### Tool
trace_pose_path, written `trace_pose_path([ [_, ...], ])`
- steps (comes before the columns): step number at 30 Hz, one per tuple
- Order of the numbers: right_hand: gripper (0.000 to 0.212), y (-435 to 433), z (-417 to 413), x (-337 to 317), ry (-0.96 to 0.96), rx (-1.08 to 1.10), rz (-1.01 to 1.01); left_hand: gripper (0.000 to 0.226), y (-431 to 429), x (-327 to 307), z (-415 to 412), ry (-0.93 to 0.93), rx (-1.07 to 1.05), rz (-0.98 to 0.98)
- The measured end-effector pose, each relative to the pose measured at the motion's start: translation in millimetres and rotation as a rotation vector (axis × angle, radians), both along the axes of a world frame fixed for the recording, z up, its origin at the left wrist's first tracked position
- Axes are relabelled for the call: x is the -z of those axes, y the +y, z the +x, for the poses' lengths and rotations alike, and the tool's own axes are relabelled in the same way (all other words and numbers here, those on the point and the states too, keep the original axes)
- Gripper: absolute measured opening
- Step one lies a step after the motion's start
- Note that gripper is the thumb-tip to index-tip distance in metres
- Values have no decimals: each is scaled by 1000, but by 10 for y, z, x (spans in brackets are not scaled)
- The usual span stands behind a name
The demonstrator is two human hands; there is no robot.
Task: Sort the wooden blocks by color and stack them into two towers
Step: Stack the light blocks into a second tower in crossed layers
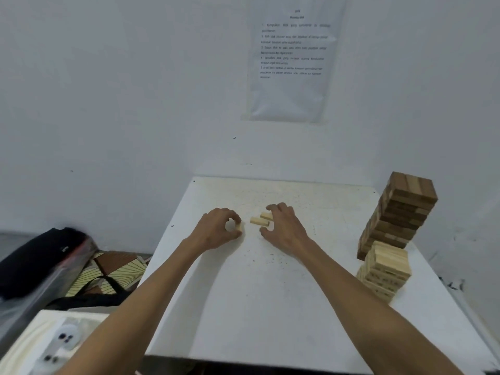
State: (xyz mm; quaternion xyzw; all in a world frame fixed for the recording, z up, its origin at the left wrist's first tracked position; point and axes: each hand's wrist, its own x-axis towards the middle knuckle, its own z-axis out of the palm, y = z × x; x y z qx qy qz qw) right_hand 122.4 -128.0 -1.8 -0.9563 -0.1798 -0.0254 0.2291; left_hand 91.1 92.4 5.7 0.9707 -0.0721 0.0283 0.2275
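Note:
On the white table (257,293) my left hand (216,230) pinches a light wooden block (238,226) between thumb and fingers. Just right of it lie two more light blocks, one (259,221) in front and one (266,215) partly under my right hand (284,226). That hand hovers over them with spread, bent fingers, and I cannot tell whether it touches them. At the table's right edge stands a tall tower of dark brown blocks (400,212), leaning a little. A shorter tower of light blocks (385,269) stands in front of it.
A white wall with a printed sheet (293,58) rises behind the table. Left of the table, lower down, lie a black bag (40,261), a patterned bag (108,272) and a white box (54,342).

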Motion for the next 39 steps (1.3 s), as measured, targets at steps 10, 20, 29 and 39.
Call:
trace_pose_path([
  [10,56,112,3,32,37,-21,59,32,-14,-61,53,-17,-9,-6],
  [20,74,-54,-396,-79,60,4,180,36,-90,-203,-165,-72,64,-30],
  [29,81,-295,-963,-42,81,-52,129,41,-290,-92,-550,44,141,-73],
  [39,79,-561,-1151,130,104,-137,173,57,-487,16,-727,124,165,-87],
])
